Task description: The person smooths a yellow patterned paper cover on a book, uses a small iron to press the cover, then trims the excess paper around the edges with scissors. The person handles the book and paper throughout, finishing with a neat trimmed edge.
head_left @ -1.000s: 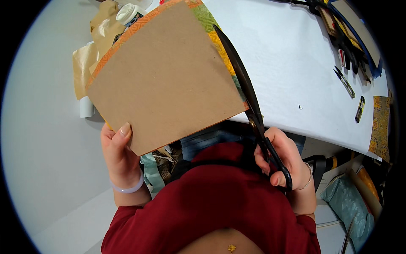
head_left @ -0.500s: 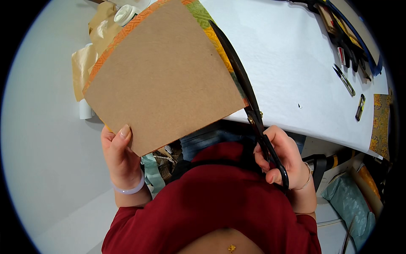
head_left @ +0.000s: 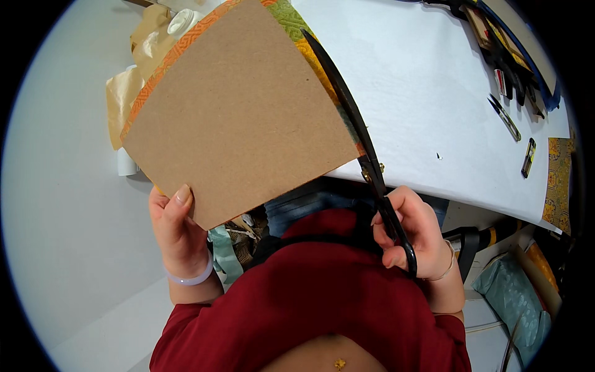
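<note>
My left hand [head_left: 176,226] grips the near left corner of a brown cardboard panel [head_left: 238,118], thumb on top and fingers beneath. Patterned brocade fabric [head_left: 294,25] in green, yellow and orange sticks out past the panel's right edge, and an orange strip borders its left edge. My right hand [head_left: 415,235] has its fingers through the handles of large black scissors [head_left: 347,105]. Their long blades lie along the right edge of the panel, over the fabric, and look nearly closed. The lower blade is mostly hidden.
A white-covered table [head_left: 409,80] lies beyond. On its right are thread snips [head_left: 505,118], a small cutter [head_left: 528,157] and a holder of tools [head_left: 508,49]. Gold paper [head_left: 149,40] and a white jar [head_left: 184,23] stand at the far left. Pale green fabric [head_left: 511,291] sits lower right.
The scissors' handles have drawn closer together and the blades have shifted slightly left, closing along the fabric edge. The panel and my left hand have barely moved.
</note>
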`<state>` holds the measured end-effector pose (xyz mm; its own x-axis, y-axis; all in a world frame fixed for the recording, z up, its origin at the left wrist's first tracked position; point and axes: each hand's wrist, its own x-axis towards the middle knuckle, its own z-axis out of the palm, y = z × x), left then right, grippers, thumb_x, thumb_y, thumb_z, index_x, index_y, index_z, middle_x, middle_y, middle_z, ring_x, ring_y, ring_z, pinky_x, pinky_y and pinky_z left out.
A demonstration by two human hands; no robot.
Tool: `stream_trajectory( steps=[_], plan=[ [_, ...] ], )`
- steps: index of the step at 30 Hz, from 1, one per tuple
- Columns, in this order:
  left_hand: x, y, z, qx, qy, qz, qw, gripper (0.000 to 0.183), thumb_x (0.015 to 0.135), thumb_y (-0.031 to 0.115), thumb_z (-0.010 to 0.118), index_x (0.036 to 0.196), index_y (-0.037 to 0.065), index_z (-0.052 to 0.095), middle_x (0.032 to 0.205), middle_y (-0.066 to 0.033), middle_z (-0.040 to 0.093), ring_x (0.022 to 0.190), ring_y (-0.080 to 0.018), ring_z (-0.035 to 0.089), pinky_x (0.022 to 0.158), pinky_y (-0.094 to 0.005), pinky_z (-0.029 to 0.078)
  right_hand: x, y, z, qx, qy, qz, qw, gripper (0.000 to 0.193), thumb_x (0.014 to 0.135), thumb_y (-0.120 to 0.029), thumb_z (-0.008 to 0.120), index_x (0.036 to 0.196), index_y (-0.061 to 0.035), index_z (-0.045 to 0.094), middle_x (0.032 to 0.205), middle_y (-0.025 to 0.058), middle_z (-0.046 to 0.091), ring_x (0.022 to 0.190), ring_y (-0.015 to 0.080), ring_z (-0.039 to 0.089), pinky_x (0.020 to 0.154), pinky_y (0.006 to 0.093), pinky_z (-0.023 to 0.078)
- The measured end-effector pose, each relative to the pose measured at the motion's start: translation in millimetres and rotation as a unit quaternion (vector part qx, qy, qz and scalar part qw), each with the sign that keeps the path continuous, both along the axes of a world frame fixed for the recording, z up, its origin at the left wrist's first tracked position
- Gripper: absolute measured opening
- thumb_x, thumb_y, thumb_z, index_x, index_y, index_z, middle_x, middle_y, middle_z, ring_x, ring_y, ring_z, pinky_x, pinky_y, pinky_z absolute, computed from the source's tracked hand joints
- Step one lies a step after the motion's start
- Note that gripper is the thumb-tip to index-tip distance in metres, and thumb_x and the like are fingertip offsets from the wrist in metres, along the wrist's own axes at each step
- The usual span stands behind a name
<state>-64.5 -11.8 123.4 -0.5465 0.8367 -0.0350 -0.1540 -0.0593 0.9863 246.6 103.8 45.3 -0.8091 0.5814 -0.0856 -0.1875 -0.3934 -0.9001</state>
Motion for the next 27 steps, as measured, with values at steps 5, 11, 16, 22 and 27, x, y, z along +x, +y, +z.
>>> stream_trajectory(
  steps=[5,11,16,22,27],
  plan=[
    [1.3,1.1,0.4,0.007,0.0,0.005,1.0,0.042,0.087,0.016,0.065,0.122,-0.005,0.056,0.118,-0.0154,0.066,0.106,-0.0228,0.066,0.092,-0.0355,0.053,-0.4,0.9,2.3,0.025,-0.013,-0.006,1.0,0.052,0.076,-0.026,0.089,0.102,-0.0018,0.051,0.065,-0.0024,0.05,0.057,0.0036,0.041,0.051,0.0199,0.031],
    [-0.1,1.2,0.3,0.007,0.0,-0.005,1.0,0.044,0.087,0.016,0.065,0.124,-0.006,0.055,0.118,-0.0153,0.066,0.106,-0.022,0.066,0.092,-0.0345,0.052,-3.1,0.1,5.8,0.056,-0.028,-0.018,0.998,0.044,0.079,-0.018,0.086,0.099,-0.0023,0.051,0.065,-0.0033,0.051,0.056,0.0033,0.042,0.051,0.0198,0.032],
    [1.5,2.3,1.6,0.009,-0.001,-0.001,1.0,0.044,0.088,0.016,0.064,0.124,-0.007,0.055,0.119,-0.0154,0.066,0.106,-0.0219,0.066,0.092,-0.0343,0.052,-4.5,-1.7,4.4,0.068,-0.041,-0.026,0.997,0.042,0.079,-0.016,0.086,0.099,-0.002,0.051,0.065,-0.0042,0.05,0.056,0.0033,0.043,0.052,0.0196,0.033],
    [-3.5,0.1,-2.6,0.006,-0.027,-0.011,1.0,0.044,0.088,0.016,0.062,0.126,-0.007,0.054,0.121,-0.0154,0.065,0.109,-0.0223,0.064,0.094,-0.0347,0.051,-1.5,-0.3,2.5,-0.05,0.036,0.014,0.998,0.054,0.079,-0.032,0.086,0.104,-0.001,0.049,0.07,-0.0021,0.049,0.061,0.004,0.043,0.053,0.0193,0.033],
    [-14.5,-2.3,-8.6,0.021,-0.093,-0.068,0.993,0.049,0.093,0.02,0.057,0.135,-0.005,0.047,0.129,-0.0171,0.059,0.115,-0.0268,0.063,0.097,-0.0403,0.053,0.6,1.7,-2.6,-0.112,0.093,0.069,0.987,0.067,0.079,-0.048,0.083,0.108,-0.0009,0.046,0.072,-0.0002,0.047,0.062,0.0058,0.042,0.054,0.0193,0.033]
  ],
)
